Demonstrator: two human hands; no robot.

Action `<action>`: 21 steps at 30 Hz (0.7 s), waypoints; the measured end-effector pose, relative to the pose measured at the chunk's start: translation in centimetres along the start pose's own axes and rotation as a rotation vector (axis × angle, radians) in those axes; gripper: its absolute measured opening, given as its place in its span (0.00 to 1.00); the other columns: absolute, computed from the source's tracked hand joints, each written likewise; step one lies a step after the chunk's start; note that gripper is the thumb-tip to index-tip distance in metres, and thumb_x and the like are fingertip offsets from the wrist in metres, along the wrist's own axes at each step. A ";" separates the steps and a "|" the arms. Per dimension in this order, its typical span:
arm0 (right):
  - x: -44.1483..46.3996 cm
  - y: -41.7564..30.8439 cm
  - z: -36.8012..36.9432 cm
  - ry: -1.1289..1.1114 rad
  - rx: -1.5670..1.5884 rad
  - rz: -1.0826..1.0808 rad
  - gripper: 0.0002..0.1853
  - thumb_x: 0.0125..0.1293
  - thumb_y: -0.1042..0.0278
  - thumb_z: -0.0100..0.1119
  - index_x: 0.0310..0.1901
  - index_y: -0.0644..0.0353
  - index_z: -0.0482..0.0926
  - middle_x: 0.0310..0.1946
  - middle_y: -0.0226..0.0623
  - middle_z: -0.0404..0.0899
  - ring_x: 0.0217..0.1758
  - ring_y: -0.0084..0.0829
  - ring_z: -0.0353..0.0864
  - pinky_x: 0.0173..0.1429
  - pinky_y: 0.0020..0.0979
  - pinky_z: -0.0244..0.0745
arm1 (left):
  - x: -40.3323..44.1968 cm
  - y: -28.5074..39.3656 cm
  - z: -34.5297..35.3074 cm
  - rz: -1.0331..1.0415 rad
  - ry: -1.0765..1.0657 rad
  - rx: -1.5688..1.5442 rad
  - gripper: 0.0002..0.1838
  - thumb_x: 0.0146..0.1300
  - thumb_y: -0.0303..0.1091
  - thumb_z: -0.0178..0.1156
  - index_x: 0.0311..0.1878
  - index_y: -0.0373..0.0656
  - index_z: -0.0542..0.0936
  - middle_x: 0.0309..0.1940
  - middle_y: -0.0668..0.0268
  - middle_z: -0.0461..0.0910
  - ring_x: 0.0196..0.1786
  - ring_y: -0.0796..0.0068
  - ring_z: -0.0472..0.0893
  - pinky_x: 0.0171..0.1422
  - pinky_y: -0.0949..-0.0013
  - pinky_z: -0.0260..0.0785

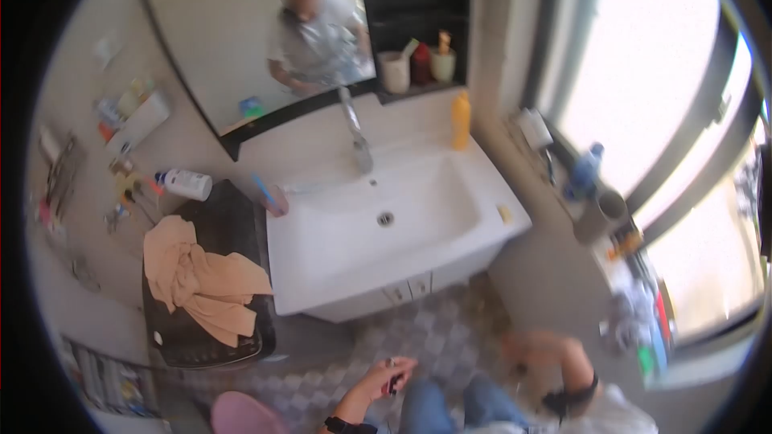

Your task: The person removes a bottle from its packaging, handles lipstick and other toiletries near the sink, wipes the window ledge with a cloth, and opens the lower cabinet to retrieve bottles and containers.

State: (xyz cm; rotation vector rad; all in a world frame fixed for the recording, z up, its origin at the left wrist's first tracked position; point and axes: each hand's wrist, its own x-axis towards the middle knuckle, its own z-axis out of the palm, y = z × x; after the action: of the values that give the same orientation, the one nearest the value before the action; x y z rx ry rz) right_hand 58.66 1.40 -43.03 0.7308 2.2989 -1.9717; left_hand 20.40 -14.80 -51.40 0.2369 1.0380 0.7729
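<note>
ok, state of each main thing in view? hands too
Left hand: curled, apparently around small dark object
Right hand: blurred, grip unclear
Peach cloth: crumpled
Washing machine lid: shut
Faucet: no flow visible
Sink: no pooled water visible
Yellow bottle: upright
Cabinet doors: shut

We've got white sink point(322, 257), peach cloth point(197, 277) left, yellow bottle point(461, 122) far right, grey diamond-patterned floor point(434, 328) near.

white sink point(434, 209) | yellow bottle point(461, 120) on its rim | peach cloth point(201, 273) on black appliance point(227, 217)
</note>
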 end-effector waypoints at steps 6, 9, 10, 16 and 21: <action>0.3 -17.8 -1.7 0.463 -0.367 0.111 0.20 0.75 0.58 0.54 0.61 0.62 0.76 0.54 0.50 0.82 0.53 0.48 0.83 0.57 0.39 0.77 | -11.6 2.7 0.0 0.174 0.165 -0.583 0.13 0.68 0.28 0.61 0.54 0.33 0.79 0.39 0.59 0.79 0.41 0.72 0.79 0.42 0.69 0.73; -0.3 -18.6 -2.7 0.459 -0.266 0.164 0.22 0.75 0.55 0.54 0.63 0.60 0.76 0.53 0.48 0.83 0.55 0.47 0.83 0.59 0.39 0.76 | -14.3 7.1 4.2 0.222 0.335 -0.678 0.14 0.68 0.26 0.59 0.56 0.35 0.78 0.42 0.58 0.79 0.43 0.68 0.79 0.48 0.61 0.74; -0.5 -18.3 -2.8 0.403 -0.248 0.208 0.23 0.74 0.53 0.55 0.63 0.60 0.76 0.53 0.48 0.84 0.56 0.47 0.82 0.60 0.39 0.76 | -14.1 7.8 4.1 0.227 0.291 -0.705 0.16 0.68 0.25 0.57 0.58 0.36 0.77 0.43 0.58 0.80 0.44 0.65 0.79 0.52 0.55 0.73; 1.2 -14.4 -7.0 0.443 -0.337 0.290 0.24 0.73 0.52 0.57 0.62 0.61 0.77 0.59 0.49 0.80 0.61 0.47 0.79 0.65 0.39 0.73 | -9.4 13.4 5.4 0.213 0.056 -0.507 0.16 0.70 0.28 0.57 0.58 0.36 0.76 0.40 0.60 0.79 0.35 0.71 0.77 0.39 0.69 0.70; 5.2 -11.0 -16.2 0.782 -0.420 0.141 0.26 0.70 0.54 0.60 0.63 0.62 0.75 0.63 0.49 0.76 0.66 0.48 0.75 0.68 0.40 0.71 | -6.1 18.7 8.7 0.292 0.050 -0.294 0.15 0.74 0.31 0.54 0.59 0.37 0.74 0.34 0.63 0.74 0.27 0.75 0.71 0.27 0.73 0.63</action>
State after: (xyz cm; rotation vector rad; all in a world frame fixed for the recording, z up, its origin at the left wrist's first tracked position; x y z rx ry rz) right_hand 54.50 17.37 -31.21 1.7689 2.7779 -1.1749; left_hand 17.40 -4.03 -33.01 0.1169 0.9334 1.1895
